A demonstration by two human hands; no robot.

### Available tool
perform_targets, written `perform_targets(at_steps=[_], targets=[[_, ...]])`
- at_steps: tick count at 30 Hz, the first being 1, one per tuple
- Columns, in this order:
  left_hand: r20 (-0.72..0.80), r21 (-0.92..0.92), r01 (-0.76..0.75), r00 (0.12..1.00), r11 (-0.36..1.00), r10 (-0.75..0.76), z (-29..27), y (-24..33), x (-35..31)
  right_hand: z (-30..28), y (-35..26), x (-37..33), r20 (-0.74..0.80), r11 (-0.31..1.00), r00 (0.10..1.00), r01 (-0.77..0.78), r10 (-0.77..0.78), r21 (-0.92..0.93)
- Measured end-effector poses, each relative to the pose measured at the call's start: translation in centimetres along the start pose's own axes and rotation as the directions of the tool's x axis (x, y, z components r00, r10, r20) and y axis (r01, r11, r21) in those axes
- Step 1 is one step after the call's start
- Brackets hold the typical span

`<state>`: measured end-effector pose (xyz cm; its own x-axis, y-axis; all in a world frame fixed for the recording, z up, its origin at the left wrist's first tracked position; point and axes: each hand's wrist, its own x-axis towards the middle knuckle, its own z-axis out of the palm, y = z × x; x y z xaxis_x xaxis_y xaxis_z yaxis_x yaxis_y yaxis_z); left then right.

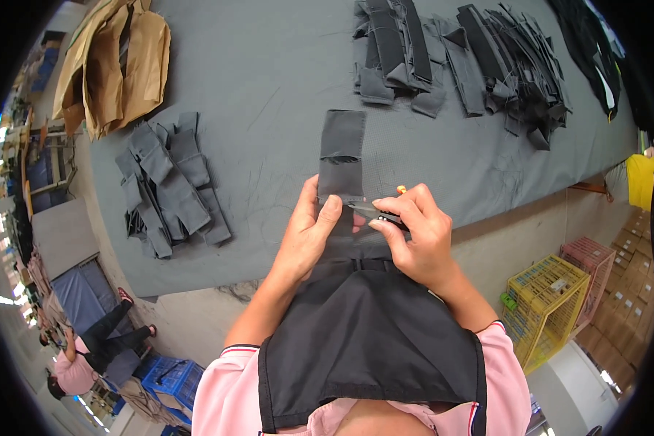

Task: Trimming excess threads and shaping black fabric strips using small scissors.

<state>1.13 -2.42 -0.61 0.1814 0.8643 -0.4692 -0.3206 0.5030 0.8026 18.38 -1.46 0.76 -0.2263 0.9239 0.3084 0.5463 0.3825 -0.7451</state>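
A dark grey fabric strip [341, 134] extends away from me over the near edge of the table, with a stitched slit across its upper part. My left hand [303, 238] pinches its near part, thumb on top and fingers underneath. In my right hand [423, 236] is a small pair of thread snips [386, 216], gripped between thumb and fingers. Their blades point left and touch or nearly touch the strip's right edge, beside my left thumb. A small orange bit [401, 189] shows above the right hand's fingers.
A pile of grey strips [168, 185] lies left on the cloth-covered table [254, 156]; more strip bundles [512, 65] lie far right. A brown paper bag [120, 69] stands far left. Yellow crates [548, 305] and cartons [636, 269] are at right. Another person [76, 370] is at lower left.
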Motion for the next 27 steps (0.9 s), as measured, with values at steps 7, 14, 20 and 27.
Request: perform_targets(at_steps=[7, 14, 20, 27], targets=[[0.034, -0.064, -0.076, 0.996, 0.995, 0.079, 0.0, -0.8, -0.2, -0.4, -1.5, 0.8, 0.054, 0.982, 0.998, 0.035, -0.025, -0.186], [0.057, -0.133, -0.189, 0.979, 0.973, 0.198, 0.1, -1.2, -0.1, -0.2, -2.0, 1.2, 0.042, 0.990, 0.997, 0.063, -0.058, -0.126], [0.099, -0.145, -0.266, 0.954, 0.953, 0.282, 0.2, -1.4, 0.1, -0.1, -2.2, 1.3, 0.042, 0.983, 0.995, 0.091, -0.085, -0.157], [0.053, -0.088, -0.315, 0.946, 0.945, 0.320, 0.6, -1.5, 0.1, 0.0, -2.5, 0.9, 0.028, 0.976, 0.999, 0.045, -0.040, -0.215]])
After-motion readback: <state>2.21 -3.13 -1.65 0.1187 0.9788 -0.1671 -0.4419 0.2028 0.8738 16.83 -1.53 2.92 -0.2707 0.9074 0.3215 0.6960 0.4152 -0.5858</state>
